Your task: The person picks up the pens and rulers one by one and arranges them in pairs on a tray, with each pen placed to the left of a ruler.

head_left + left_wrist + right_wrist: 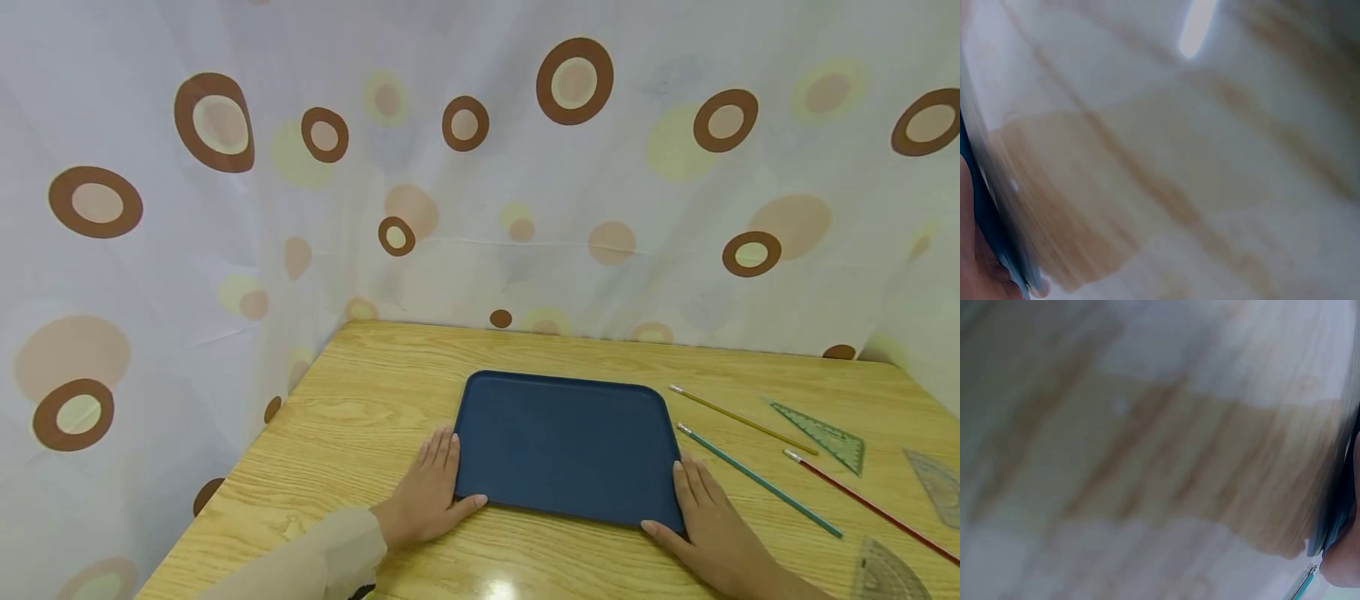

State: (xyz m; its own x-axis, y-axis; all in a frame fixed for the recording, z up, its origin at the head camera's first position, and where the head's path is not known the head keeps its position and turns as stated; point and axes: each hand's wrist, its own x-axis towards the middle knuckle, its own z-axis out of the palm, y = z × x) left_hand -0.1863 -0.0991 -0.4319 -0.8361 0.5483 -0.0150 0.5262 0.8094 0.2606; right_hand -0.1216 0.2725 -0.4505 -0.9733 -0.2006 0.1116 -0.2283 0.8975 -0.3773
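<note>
A dark blue rectangular tray (566,450) lies on the wooden table in the head view. Along its left side rest the straight fingers of my left hand (429,492), with the thumb at the near left corner. My right hand (708,525) touches the right side in the same way, its thumb at the near right corner. Only a strip of the tray (991,219) shows at the edge of the left wrist view, beside part of the hand. The right wrist view likewise catches the tray's dark edge (1337,509) and some fingers.
Right of the tray lie a yellow pencil (742,419), a teal pencil (761,481) and a red pencil (873,502). Farther right are a green set square (825,435), a clear drawing piece (937,483) and a protractor (888,575). A patterned curtain (465,192) hangs behind the table (360,392).
</note>
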